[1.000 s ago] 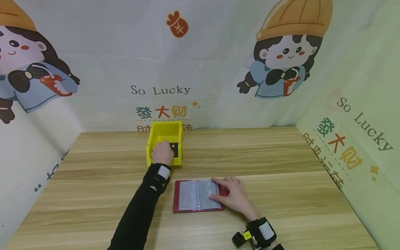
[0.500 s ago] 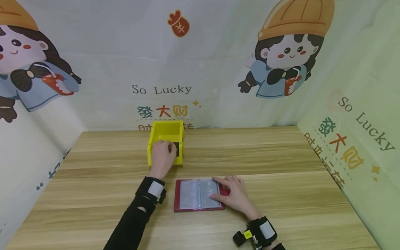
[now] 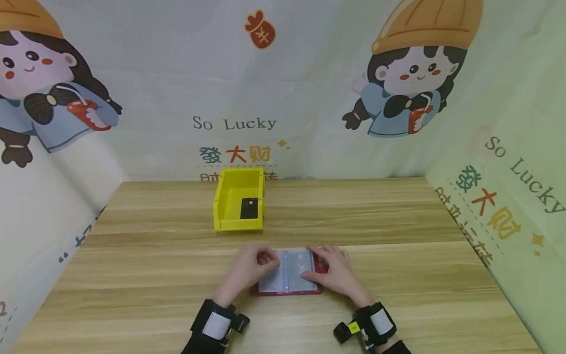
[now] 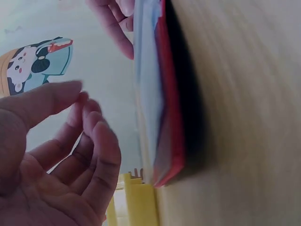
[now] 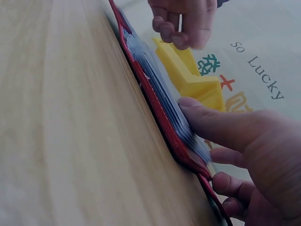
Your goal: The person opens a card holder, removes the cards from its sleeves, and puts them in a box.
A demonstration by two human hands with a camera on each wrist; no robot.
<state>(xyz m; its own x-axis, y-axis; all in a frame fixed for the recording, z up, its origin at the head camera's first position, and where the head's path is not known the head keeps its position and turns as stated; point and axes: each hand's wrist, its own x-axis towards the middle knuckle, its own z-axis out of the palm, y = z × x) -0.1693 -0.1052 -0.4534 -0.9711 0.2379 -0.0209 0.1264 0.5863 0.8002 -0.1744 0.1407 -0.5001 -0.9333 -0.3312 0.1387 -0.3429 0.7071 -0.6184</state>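
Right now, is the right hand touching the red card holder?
Touching. In the right wrist view, the right hand lays its fingers flat on the sleeves of the open red card holder.

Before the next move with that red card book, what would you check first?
1. Card book lies open and flat on the table: ok.
2. Right hand presses the right page down with straight fingers: ok.
3. Left hand, over the left page, holds a card: cannot tell.
4. Yellow bin stands upright, apart from the book: ok.
5. Black card lies inside the bin: ok.
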